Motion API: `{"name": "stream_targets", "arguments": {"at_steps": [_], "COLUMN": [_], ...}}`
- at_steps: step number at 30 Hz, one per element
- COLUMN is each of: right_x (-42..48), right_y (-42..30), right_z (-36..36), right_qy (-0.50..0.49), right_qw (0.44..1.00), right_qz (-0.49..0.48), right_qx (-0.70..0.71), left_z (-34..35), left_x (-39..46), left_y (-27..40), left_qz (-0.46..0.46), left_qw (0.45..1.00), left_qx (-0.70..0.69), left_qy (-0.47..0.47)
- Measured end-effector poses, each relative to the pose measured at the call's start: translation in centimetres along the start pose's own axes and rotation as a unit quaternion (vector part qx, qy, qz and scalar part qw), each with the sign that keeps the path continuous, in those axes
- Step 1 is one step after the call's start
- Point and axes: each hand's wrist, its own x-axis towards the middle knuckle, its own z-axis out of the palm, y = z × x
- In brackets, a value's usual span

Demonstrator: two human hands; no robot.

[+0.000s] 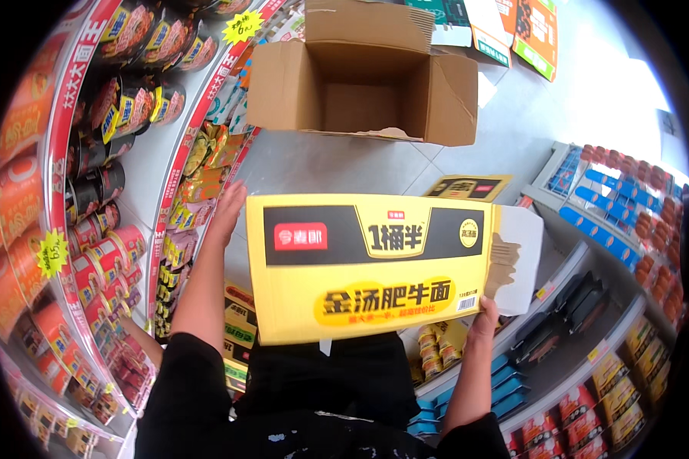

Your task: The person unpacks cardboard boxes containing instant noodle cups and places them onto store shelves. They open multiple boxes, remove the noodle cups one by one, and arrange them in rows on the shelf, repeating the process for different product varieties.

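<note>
A yellow and black instant-noodle carton [367, 275] with printed writing spans the space before my body. My left hand [228, 209] lies along its left end, fingers straight; the contact is partly hidden. At the lower right corner, my right hand [486, 316] grips the carton, with the thumb on the front. A flap [519, 261] stands out at the right end, pale with a torn brown cardboard patch. Another yellow flap [471, 187] sticks up behind the top edge. Beyond it, a brown cardboard box [373, 103] stands with its flaps spread and a bare interior.
Shelves with red price rails [178, 172] hold noodle tubs [126, 109] and bags at the left. Another person's forearm [143, 342] shows there. At the right, shelves carry black trays [568, 310] and packaged goods [580, 413]. Printed cartons [534, 34] stand on the tiled floor [344, 166].
</note>
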Motion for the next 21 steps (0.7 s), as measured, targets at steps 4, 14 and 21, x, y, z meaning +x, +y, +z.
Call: {"name": "stream_targets", "arguments": {"at_steps": [4, 14, 21], "right_x": [8.1, 18.1, 14.8], "right_y": [5.1, 16.1, 14.7], "right_z": [1.6, 14.4, 18.6], "right_qy": [-0.036, -0.085, -0.119], "right_qw": [0.998, 0.928, 0.967], "right_qz": [0.049, 0.149, 0.072], "right_qx": [0.029, -0.33, -0.215], "left_z": [-0.4, 11.5, 17.0], "left_x": [2.5, -0.6, 2.6], "left_y": [-0.6, 4.6, 3.3], "left_qz": [0.043, 0.359, 0.323], "left_qw": [0.986, 0.864, 0.85], "left_qx": [-0.087, 0.347, 0.407], "left_qy": [-0.138, 0.068, 0.089]}}
